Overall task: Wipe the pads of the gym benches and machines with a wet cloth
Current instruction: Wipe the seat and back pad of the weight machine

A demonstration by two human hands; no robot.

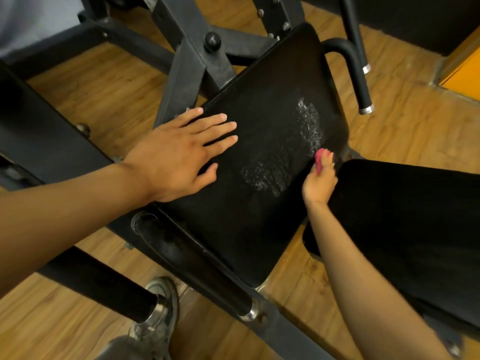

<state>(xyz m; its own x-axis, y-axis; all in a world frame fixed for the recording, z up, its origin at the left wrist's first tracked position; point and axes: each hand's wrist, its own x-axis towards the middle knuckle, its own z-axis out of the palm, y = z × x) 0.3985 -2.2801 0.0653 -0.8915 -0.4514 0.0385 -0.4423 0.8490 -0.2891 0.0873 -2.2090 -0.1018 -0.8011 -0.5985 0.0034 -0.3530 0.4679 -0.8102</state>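
Note:
A black seat pad (262,209) of a gym machine fills the middle of the view, with a shiny wet streak (309,126) across its right half. My left hand (184,157) lies flat on the pad's left side, fingers straight and spread. My right hand (320,180) grips a small pink cloth (320,155) at the pad's right edge, where it meets a second black pad (410,224) on the right. Most of the cloth is hidden inside my fingers.
The machine's dark steel frame (192,55) rises behind the pad. Black foam handles with chrome ends stand at the upper right (359,74) and lower left (192,266). My shoe (158,313) is on the wood floor (98,92). An orange wall edge (465,71) is far right.

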